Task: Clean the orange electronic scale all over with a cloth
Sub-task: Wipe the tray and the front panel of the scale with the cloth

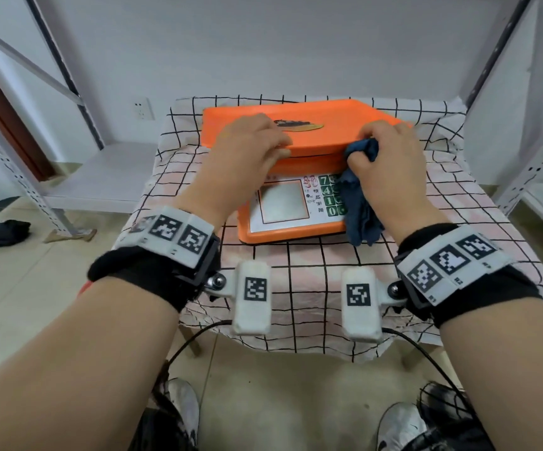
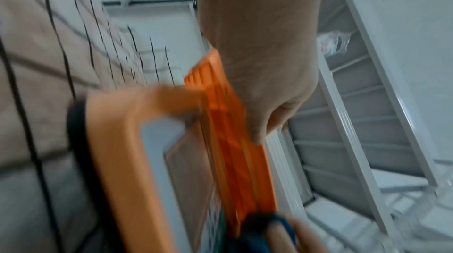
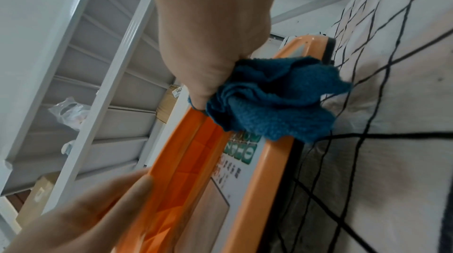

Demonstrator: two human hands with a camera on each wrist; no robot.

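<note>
Scale (image 1: 296,138) braced flat by open left hand (image 1: 250,141); right hand (image 1: 390,157) clutches blue cloth (image 1: 361,203) at front edge; hard rubbing may press keypad (image 1: 330,196) buttons or shift scale.

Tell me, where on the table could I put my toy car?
On the checked tablecloth in front of the orange scale, or on the strips left and right of it. The middle is crowded: scale, left hand, right hand, blue cloth.
</note>
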